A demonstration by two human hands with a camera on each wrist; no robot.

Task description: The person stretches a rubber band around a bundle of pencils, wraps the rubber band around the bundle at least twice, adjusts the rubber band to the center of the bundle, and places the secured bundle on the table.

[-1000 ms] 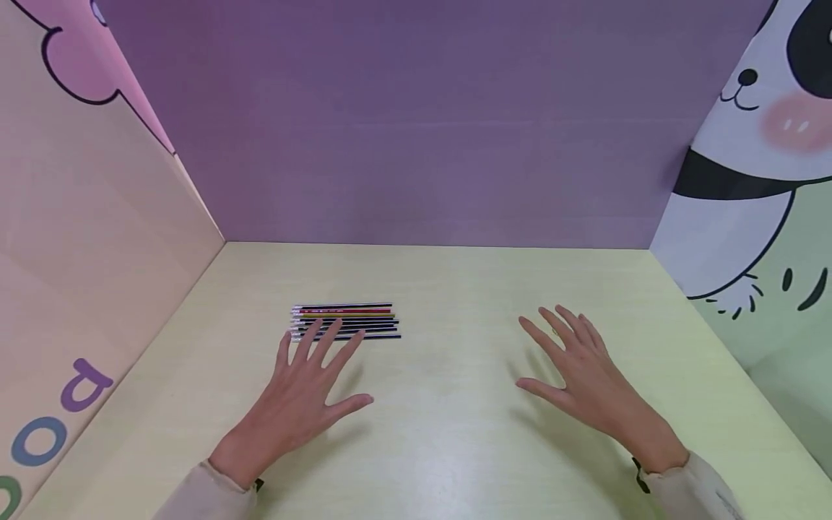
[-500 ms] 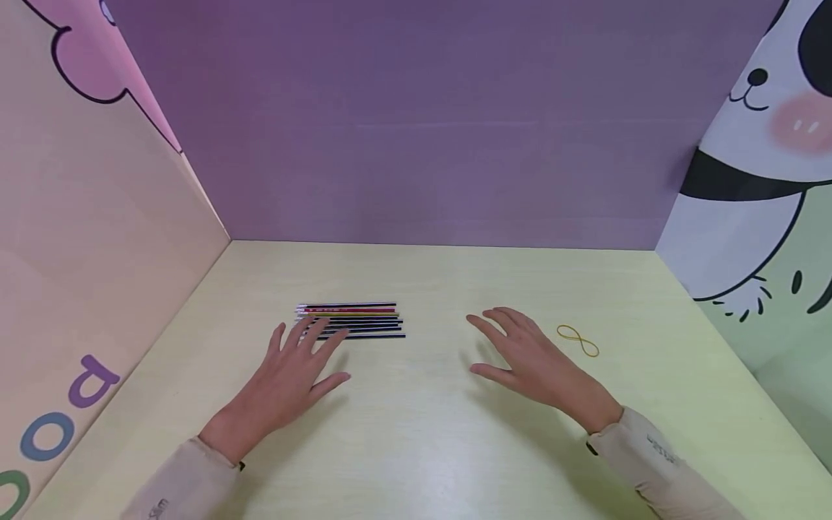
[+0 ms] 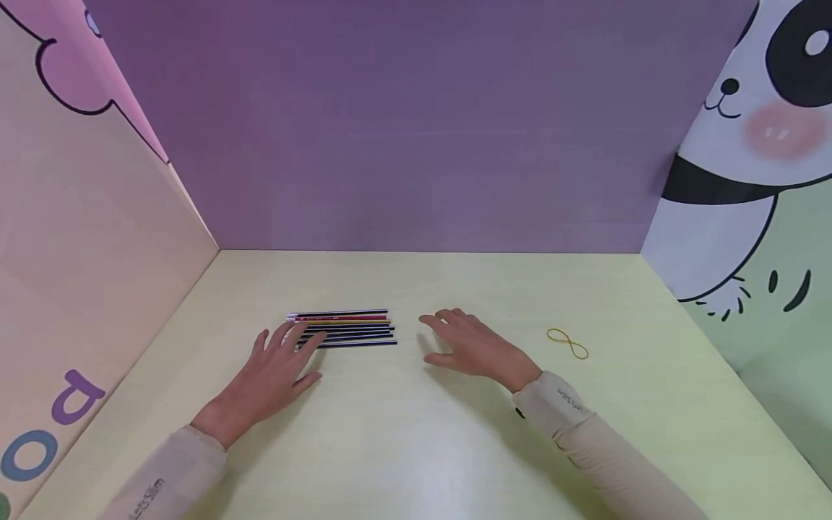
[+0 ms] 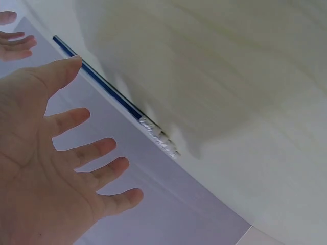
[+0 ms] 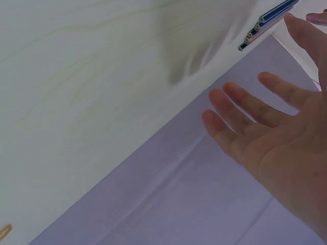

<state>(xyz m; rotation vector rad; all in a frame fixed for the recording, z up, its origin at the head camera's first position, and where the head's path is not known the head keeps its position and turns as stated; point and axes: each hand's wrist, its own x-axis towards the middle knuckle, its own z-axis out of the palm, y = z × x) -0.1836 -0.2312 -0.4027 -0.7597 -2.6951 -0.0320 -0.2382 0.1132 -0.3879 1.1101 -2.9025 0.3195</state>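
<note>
A row of several pencils (image 3: 360,331) lies side by side on the table, mostly dark, with a red and a yellow one among them. Over their left ends hovers my left hand (image 3: 260,386), fingers spread and nothing held; the left wrist view shows its bare palm beside the pencils (image 4: 110,89). To the right of the row, apart from it, my right hand (image 3: 477,348) is held above the table with relaxed fingers and an unfilled palm. A thin yellow rubber band (image 3: 569,341), twisted into a figure eight, rests right of that hand.
The pale wooden table (image 3: 416,448) meets a purple wall (image 3: 416,144) at the back. Side walls stand close, a pink one (image 3: 84,217) on the left and a panda-printed one (image 3: 708,245) on the right.
My right hand has moved left toward the pencils, uncovering the rubber band that now lies on the table. The left hand has drifted slightly left and stays spread.
</note>
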